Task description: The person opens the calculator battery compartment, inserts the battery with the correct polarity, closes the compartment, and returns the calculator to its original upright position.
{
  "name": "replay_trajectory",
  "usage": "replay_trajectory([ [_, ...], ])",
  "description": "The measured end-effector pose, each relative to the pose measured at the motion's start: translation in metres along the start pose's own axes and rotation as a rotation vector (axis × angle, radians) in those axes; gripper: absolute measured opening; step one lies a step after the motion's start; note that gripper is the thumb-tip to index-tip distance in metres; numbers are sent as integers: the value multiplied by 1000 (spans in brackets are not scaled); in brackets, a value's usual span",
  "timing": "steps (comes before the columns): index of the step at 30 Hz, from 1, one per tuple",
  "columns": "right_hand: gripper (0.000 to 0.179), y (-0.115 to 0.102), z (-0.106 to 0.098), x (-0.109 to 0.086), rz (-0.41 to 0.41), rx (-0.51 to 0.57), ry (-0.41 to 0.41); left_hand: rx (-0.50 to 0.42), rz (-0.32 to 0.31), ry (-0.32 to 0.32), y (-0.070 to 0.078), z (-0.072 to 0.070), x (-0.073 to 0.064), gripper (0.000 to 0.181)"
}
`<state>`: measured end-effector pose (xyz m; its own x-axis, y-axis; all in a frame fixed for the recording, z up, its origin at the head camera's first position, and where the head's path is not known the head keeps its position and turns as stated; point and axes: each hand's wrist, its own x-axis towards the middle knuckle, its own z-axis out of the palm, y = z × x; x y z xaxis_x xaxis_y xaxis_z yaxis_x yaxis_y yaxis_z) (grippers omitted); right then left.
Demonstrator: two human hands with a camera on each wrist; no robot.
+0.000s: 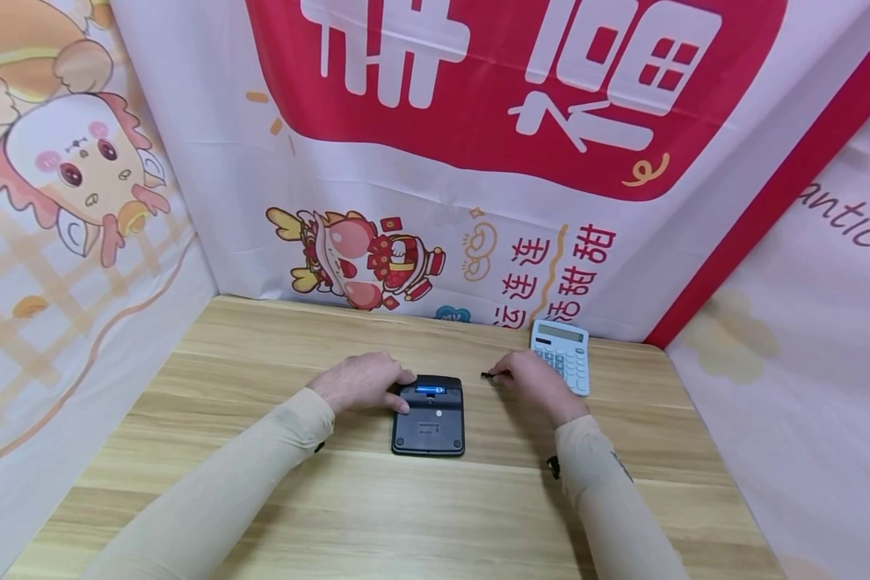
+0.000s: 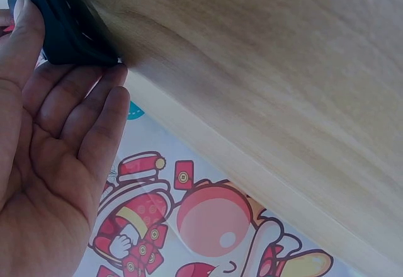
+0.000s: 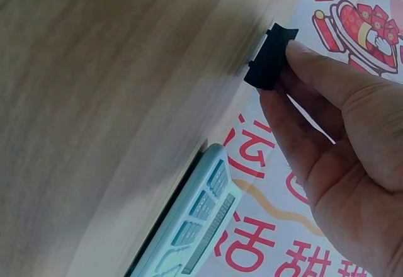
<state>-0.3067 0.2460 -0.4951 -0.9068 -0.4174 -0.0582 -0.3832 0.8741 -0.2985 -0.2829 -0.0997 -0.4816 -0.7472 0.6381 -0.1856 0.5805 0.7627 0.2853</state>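
A black calculator (image 1: 428, 435) lies back side up on the table, its battery compartment uncovered with a blue battery (image 1: 430, 390) in it. My left hand (image 1: 366, 382) grips the calculator's left edge near the top, thumb on its back. In the left wrist view, the fingers of that hand (image 2: 56, 126) reach against the edge of the black casing (image 2: 69, 31). To the right of the calculator, my right hand (image 1: 532, 382) pinches a small black battery cover (image 3: 272, 56) between thumb and fingers, just above the table. Small tabs show along one side of the cover.
A light blue calculator (image 1: 564, 354) rests keys up at the back right of the table (image 1: 319, 515), close to the right hand. A printed cloth (image 1: 225, 161) hangs behind the table's far edge, with more cloth at both sides.
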Motion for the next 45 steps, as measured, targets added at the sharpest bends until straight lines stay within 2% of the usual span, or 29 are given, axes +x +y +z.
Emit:
replay_trajectory([
  [11, 18, -1, 2, 1, -22, -89, 36, -9, -10, -8, 1, -1, 1, 50],
  [14, 18, -3, 2, 1, -22, -88, 39, -14, 6, -14, -2, 0, 3, 49],
  [15, 19, -4, 2, 0, -20, -83, 42, -18, 33, -3, -12, 11, 11, 52],
  [17, 20, -7, 1, 0, -20, -72, 47, -16, 39, -7, -13, 11, 11, 52],
  [21, 21, -16, -1, -1, -25, -57, 66, -23, 28, -6, -12, 10, 9, 53],
  [22, 20, -18, -1, -1, -28, -57, 71, -21, 2, -17, -2, 0, 2, 50],
  [26, 18, -29, -3, -1, -40, -59, 90, -20, -15, -9, 1, -1, 0, 53],
  [35, 16, -54, -7, 1, -99, -64, 119, -23, -19, 2, 1, 1, 0, 58],
  [45, 19, -76, -7, 7, -126, -72, 74, -34, -20, 2, 0, 1, -1, 56],
])
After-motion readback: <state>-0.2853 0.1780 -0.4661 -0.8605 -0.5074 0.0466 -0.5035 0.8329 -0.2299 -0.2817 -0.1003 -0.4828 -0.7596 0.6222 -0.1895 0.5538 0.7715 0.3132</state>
